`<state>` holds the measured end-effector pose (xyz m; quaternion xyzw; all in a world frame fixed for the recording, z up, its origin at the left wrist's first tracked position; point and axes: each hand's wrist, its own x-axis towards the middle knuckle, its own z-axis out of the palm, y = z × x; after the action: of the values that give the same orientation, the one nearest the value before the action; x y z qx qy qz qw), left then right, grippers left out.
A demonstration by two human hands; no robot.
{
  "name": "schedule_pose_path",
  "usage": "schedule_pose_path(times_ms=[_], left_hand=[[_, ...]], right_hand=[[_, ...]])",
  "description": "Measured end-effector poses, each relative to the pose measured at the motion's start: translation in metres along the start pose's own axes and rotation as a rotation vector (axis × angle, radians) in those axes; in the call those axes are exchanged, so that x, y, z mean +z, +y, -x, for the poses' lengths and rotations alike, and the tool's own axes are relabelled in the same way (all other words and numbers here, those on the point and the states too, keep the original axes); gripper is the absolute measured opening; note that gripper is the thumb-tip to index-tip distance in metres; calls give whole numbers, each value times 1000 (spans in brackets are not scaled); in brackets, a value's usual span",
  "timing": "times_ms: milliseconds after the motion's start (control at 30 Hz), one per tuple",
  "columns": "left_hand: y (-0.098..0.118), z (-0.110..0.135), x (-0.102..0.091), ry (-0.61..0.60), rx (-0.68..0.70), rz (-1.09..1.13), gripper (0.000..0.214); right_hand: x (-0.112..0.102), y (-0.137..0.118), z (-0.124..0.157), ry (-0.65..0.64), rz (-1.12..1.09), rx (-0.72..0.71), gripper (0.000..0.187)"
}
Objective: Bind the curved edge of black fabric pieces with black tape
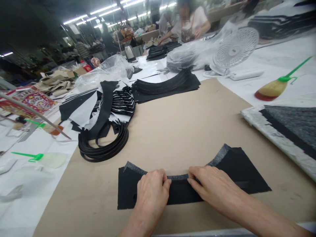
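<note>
A flat black fabric piece with a curved upper edge lies on the brown paper in front of me. Along that curve runs a speckled grey strip, its ends standing out past the black at both sides. My left hand pinches the edge left of the middle, thumb against curled fingers. To the right, my right hand pinches the same edge in the same way. A short stretch of the strip shows between the two hands; under the fingers it is hidden.
Brown paper covers the table's middle. Beyond it lie a bundle of black strips, cut black pieces and a white fan. At right are a glue bottle and a board with grey pieces. A person works behind.
</note>
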<state>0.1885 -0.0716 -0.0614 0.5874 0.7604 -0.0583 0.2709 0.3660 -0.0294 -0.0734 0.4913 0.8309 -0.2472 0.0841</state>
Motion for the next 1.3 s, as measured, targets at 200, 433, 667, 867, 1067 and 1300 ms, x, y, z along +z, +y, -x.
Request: schedule_pose_path(times_ms=[200, 433, 667, 867, 1067, 1300], left_hand=[[0, -1, 0, -3, -11, 12, 18], [-2, -2, 1, 6, -15, 30, 17], [-1, -2, 1, -3, -17, 16, 17], [0, -2, 0, -8, -27, 3, 17], [1, -1, 1, -10, -29, -28, 17], [-1, 2, 8, 131, 17, 34, 8]], right_hand=[[0, 0, -1, 9, -2, 1, 24], [-1, -2, -3, -17, 29, 17, 24], [1, -3, -4, -17, 55, 18, 27], [4, -2, -4, -3, 67, 13, 23], [6, -4, -4, 10, 101, 12, 23], [5, -11, -1, -9, 148, 49, 16]])
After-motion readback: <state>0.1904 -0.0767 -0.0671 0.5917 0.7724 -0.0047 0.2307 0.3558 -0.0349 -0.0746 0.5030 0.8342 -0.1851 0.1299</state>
